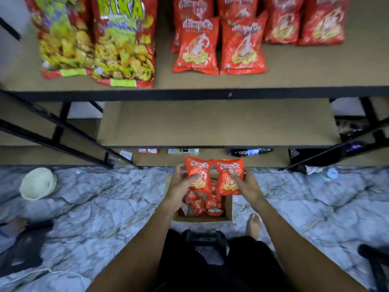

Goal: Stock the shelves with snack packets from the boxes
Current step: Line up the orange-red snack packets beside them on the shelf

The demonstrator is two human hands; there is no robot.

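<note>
1. Snack packets: two small red ones are held above the open cardboard box (229, 207) on the floor. The left hand (179, 184) is closed on the left packet (199, 175), thumb across its face; the right hand (248, 184) grips the right packet (228, 178) the same way. More red packets (204, 204) remain loose in the box.

2. Destination, as judged: the top shelf (210, 83), where matching red packets (197, 47) stand in rows beside larger yellow-green bags (124, 45). The middle shelf (219, 123) shows bare board.

3. Risk, slip: both packets are pinched at the lower half only (glossy film, air-filled), so either could slide out during the lift and fall back into the box or onto the marble floor (105, 197).

4. Risk, toppling: the front red packets stand upright and close together; pushing new ones in carelessly could knock them over.

5. Risk, footing: a bare foot (254, 226) is just beside the box, and stepping forward could catch its edge.

6. Risk, misplacement: setting them near the yellow-green bags would mix the products.
</note>
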